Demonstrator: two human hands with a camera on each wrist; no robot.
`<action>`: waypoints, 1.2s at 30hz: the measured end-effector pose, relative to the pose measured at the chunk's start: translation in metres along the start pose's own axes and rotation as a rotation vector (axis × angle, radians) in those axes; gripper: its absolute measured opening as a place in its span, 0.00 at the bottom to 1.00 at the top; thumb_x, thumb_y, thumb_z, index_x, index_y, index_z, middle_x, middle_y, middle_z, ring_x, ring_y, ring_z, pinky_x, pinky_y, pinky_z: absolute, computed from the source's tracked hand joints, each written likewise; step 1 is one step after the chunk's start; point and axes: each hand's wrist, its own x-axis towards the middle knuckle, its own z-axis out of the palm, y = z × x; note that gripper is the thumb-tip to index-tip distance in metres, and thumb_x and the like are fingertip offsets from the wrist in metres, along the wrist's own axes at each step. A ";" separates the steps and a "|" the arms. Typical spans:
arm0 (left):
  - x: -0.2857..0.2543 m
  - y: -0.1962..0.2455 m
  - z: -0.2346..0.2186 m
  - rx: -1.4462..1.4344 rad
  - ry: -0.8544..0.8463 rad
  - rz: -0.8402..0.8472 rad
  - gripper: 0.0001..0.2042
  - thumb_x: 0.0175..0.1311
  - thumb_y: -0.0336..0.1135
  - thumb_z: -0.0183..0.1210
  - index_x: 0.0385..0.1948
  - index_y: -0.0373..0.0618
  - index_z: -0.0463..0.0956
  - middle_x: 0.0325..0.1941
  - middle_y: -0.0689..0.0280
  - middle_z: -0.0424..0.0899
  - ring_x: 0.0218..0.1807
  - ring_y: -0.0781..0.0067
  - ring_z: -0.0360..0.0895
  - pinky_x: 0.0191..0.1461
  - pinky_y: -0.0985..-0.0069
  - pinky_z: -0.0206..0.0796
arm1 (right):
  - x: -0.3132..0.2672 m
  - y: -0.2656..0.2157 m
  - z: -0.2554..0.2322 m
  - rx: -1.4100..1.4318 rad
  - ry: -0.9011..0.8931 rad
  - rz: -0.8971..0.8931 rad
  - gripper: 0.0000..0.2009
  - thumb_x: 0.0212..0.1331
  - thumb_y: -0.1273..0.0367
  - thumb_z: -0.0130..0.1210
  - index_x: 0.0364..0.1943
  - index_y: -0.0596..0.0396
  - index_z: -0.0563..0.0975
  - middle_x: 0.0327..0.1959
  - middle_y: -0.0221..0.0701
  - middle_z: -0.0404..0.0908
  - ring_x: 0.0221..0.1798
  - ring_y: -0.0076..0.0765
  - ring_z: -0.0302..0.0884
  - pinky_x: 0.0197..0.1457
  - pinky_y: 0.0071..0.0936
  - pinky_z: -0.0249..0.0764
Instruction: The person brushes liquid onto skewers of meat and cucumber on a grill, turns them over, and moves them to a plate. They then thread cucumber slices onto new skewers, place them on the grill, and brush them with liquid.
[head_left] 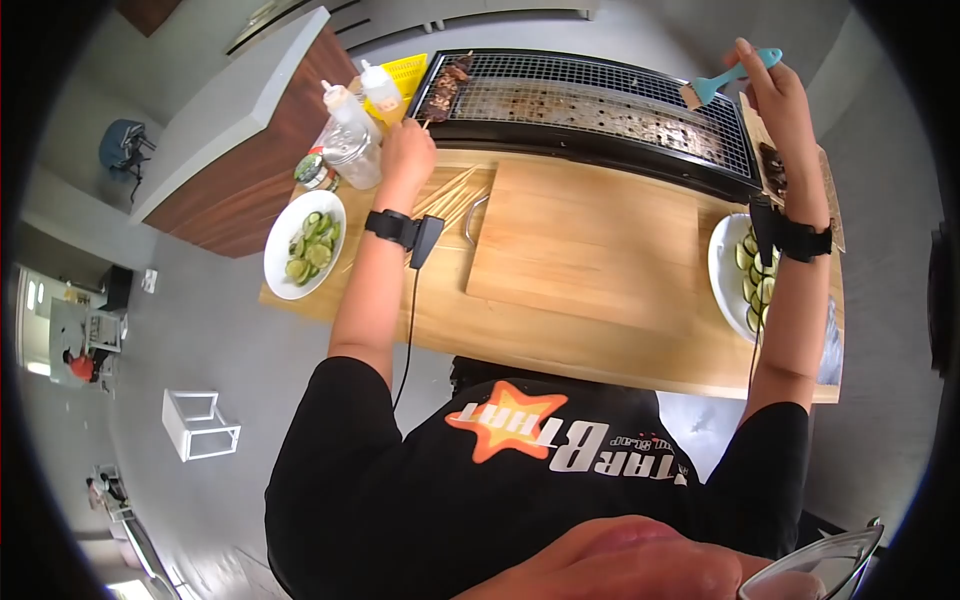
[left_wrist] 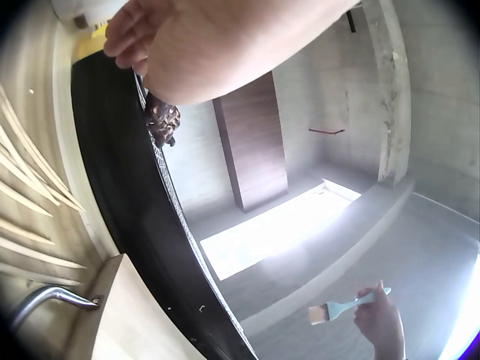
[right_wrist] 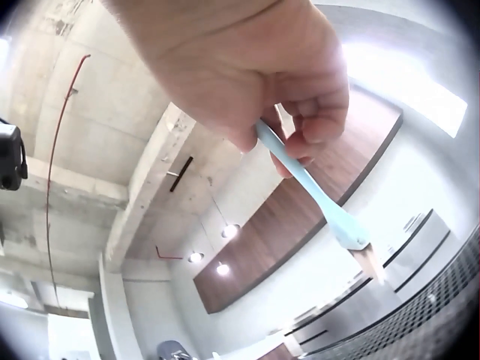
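Note:
At the left end of the long black grill, my left hand grips the stick end of a meat skewer. The browned meat lies over the wire grate, partly hidden behind the hand in the left wrist view, where the dark meat shows beside the wrist. My right hand pinches a light blue basting brush by its handle, above the grill's right end. The pale bristles point down toward the mesh in the right wrist view.
Squeeze bottles and a clear jar stand left of the grill. A wooden cutting board lies in front, beside loose bamboo skewers. White bowls of sliced cucumber or zucchini stand left and right.

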 end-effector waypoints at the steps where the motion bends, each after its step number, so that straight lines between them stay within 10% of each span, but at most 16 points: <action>1: 0.002 0.000 0.002 -0.050 -0.038 -0.026 0.12 0.64 0.36 0.50 0.36 0.35 0.71 0.35 0.45 0.80 0.40 0.43 0.78 0.45 0.52 0.69 | 0.002 -0.003 0.010 0.116 -0.015 -0.006 0.19 0.66 0.54 0.52 0.35 0.58 0.81 0.20 0.23 0.74 0.23 0.16 0.67 0.29 0.17 0.66; 6: 0.011 0.012 0.017 -0.255 0.131 -0.020 0.09 0.67 0.37 0.46 0.36 0.41 0.71 0.30 0.47 0.81 0.36 0.41 0.78 0.39 0.49 0.69 | 0.001 -0.021 0.069 0.448 0.091 -0.107 0.17 0.66 0.59 0.53 0.41 0.61 0.80 0.36 0.30 0.81 0.35 0.22 0.79 0.40 0.18 0.76; 16: 0.023 0.092 0.042 -0.720 0.242 0.192 0.08 0.66 0.34 0.47 0.33 0.42 0.74 0.33 0.55 0.83 0.38 0.47 0.78 0.40 0.57 0.69 | 0.005 -0.017 0.140 0.682 0.295 -0.142 0.08 0.61 0.72 0.57 0.41 0.60 0.76 0.30 0.30 0.81 0.35 0.23 0.81 0.36 0.20 0.75; 27: 0.022 0.100 0.054 -0.607 0.171 0.294 0.06 0.62 0.32 0.52 0.28 0.42 0.76 0.28 0.55 0.81 0.33 0.48 0.76 0.36 0.57 0.67 | -0.009 -0.021 0.205 0.532 0.091 -0.139 0.07 0.62 0.69 0.55 0.39 0.57 0.74 0.26 0.33 0.80 0.30 0.26 0.83 0.32 0.23 0.75; 36: 0.022 0.101 0.052 -0.654 0.127 0.246 0.07 0.62 0.32 0.52 0.28 0.44 0.78 0.27 0.57 0.82 0.33 0.50 0.77 0.36 0.59 0.67 | 0.007 0.011 0.178 0.186 0.386 -0.157 0.05 0.62 0.70 0.55 0.39 0.53 0.76 0.25 0.36 0.81 0.27 0.32 0.80 0.32 0.27 0.73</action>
